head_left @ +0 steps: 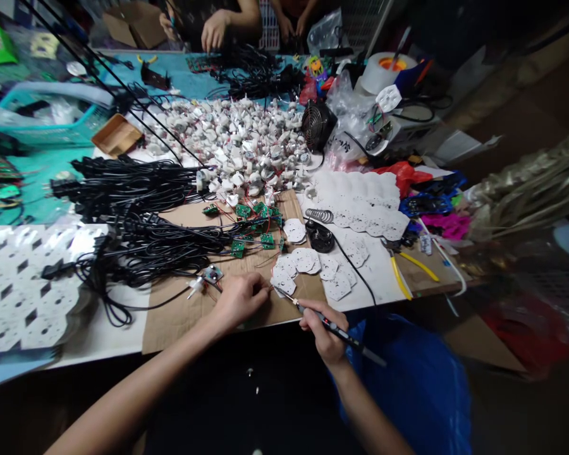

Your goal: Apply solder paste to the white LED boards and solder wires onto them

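The left hand (241, 297) rests near the front edge of the cardboard sheet (180, 316), fingers curled and pinched on something small that cannot be made out, just left of the nearest white disc (283, 282). The right hand (326, 335) is closed around a soldering iron (334, 328), held like a pen; its tip points left and far, ending at the edge of that disc, close to the left hand's fingertips.

Just left of the left hand lies a small circuit board (213, 273) with a white plug (195, 287) on thin wires. More white discs (313, 262) are scattered to the right of the hands, and a stack of larger ones (365, 202) lies further right. Green circuit boards (256, 221) with red wires sit in the middle of the cardboard. A bundle of black cables (133, 215) spreads over the left side, and a heap of small white parts (232, 142) fills the far middle. A small black fan (316, 125) stands right of that heap. Yellow-handled pliers (408, 268) lie at the right. At the far edge, another person's hand (214, 30) rests on the blue table (189, 76).
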The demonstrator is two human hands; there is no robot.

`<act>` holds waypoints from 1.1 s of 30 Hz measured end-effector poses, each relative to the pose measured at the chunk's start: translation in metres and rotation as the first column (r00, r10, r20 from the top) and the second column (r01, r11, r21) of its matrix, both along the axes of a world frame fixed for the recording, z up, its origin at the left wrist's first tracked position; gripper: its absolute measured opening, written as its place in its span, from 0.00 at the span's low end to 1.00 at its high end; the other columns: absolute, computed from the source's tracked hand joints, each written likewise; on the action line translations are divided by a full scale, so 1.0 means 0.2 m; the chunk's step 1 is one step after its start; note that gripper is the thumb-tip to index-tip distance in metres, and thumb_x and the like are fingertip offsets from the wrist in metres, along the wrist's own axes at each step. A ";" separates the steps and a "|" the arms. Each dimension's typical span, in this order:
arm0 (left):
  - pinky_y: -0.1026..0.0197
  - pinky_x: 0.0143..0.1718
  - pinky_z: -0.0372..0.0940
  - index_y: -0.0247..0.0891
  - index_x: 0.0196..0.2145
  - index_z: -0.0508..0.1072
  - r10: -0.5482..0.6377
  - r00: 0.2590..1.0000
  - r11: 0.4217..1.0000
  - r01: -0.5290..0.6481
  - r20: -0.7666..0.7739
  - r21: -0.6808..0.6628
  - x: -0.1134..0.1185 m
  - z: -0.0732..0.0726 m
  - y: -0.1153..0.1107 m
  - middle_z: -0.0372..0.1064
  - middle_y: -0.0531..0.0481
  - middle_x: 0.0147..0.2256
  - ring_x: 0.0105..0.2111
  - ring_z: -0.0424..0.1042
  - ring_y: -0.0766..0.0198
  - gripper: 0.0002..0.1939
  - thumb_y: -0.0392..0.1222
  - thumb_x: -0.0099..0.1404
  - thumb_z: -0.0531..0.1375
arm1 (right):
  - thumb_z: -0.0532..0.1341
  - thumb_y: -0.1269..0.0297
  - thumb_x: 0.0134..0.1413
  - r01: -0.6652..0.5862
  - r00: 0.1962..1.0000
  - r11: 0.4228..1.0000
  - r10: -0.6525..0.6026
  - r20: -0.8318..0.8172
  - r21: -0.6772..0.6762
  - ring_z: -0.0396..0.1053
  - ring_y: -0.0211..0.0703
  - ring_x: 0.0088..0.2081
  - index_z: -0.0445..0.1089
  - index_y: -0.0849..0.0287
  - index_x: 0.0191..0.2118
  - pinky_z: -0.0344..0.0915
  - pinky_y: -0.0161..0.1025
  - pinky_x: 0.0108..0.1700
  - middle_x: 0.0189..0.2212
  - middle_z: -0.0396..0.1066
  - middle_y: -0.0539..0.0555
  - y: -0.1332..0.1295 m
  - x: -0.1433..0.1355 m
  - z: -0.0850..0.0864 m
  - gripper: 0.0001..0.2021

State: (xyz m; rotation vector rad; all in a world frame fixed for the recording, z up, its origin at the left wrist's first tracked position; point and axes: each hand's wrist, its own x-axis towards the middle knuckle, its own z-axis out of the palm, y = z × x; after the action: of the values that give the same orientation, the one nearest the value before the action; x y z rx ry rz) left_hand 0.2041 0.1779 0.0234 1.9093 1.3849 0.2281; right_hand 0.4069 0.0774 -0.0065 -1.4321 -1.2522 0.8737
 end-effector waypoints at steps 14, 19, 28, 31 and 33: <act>0.63 0.32 0.58 0.36 0.30 0.74 -0.028 0.998 1.000 0.028 -0.048 0.004 0.00 -0.03 0.00 0.76 0.49 0.29 0.29 0.72 0.63 0.06 0.37 0.63 0.58 | 0.60 0.60 0.62 0.056 0.994 0.998 -0.060 -0.087 -0.042 0.72 0.37 0.19 0.79 0.56 0.42 0.72 0.33 0.24 0.19 0.75 0.47 0.00 0.00 -0.02 0.11; 0.63 0.33 0.59 0.36 0.30 0.74 -0.054 0.996 0.998 0.056 -0.077 0.020 -0.01 -0.03 0.01 0.76 0.47 0.30 0.31 0.73 0.62 0.07 0.39 0.64 0.58 | 0.60 0.61 0.62 0.031 0.994 0.999 -0.035 -0.101 -0.043 0.72 0.36 0.19 0.79 0.55 0.42 0.71 0.31 0.24 0.20 0.75 0.47 0.02 -0.01 0.00 0.10; 0.64 0.33 0.59 0.37 0.30 0.73 -0.085 0.994 0.996 0.087 -0.068 0.032 -0.01 -0.04 0.01 0.75 0.49 0.30 0.31 0.72 0.63 0.07 0.39 0.64 0.58 | 0.60 0.62 0.62 -0.008 0.998 0.999 0.006 -0.063 -0.040 0.73 0.37 0.20 0.79 0.55 0.43 0.71 0.33 0.26 0.21 0.76 0.47 0.01 0.00 -0.01 0.10; 0.64 0.32 0.58 0.37 0.30 0.74 -0.081 0.993 0.996 0.084 -0.089 0.022 -0.01 -0.04 0.01 0.75 0.48 0.30 0.30 0.72 0.63 0.06 0.39 0.64 0.58 | 0.60 0.62 0.62 -0.012 0.999 1.000 0.011 -0.041 -0.024 0.73 0.37 0.20 0.79 0.55 0.44 0.72 0.33 0.26 0.21 0.76 0.47 0.01 -0.01 -0.01 0.10; 0.64 0.32 0.58 0.37 0.31 0.74 -0.084 0.992 0.996 0.085 -0.093 0.006 -0.01 -0.04 0.01 0.75 0.48 0.30 0.30 0.72 0.63 0.06 0.39 0.64 0.58 | 0.60 0.62 0.62 -0.012 1.000 1.000 0.012 -0.018 -0.019 0.73 0.37 0.20 0.79 0.55 0.44 0.72 0.33 0.26 0.21 0.76 0.48 0.01 -0.01 0.00 0.11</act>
State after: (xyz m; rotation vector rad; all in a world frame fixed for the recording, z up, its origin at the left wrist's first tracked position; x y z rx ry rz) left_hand 0.2022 0.1808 0.0160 2.0040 1.3617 0.1069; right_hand 0.4053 0.0793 -0.0073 -1.4303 -1.2429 0.9072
